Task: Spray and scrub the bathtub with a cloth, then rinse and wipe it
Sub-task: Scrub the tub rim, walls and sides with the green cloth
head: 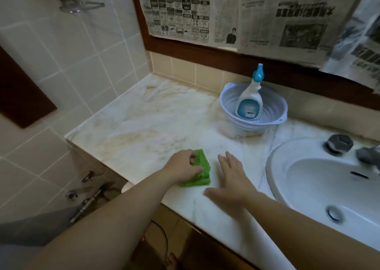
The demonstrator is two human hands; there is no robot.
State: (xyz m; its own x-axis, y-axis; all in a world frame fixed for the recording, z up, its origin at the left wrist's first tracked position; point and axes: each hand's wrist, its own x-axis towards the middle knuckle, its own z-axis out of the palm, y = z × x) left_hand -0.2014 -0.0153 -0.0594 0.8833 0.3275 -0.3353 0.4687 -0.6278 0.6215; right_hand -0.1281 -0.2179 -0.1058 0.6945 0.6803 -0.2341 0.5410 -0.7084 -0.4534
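Head view: left hand [181,165] fingers grip green cloth [200,172]; right hand [232,179] spread beside.

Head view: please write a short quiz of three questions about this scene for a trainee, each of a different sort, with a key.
1. True or false: the spray bottle stands inside the basket.
2. Which hand grips the green cloth? A) left hand B) right hand C) both
3. Fill in: the cloth lies on the ______, left of the sink.

Key: 1 true; 2 A, the right hand is flat and open beside the cloth; 3 counter.
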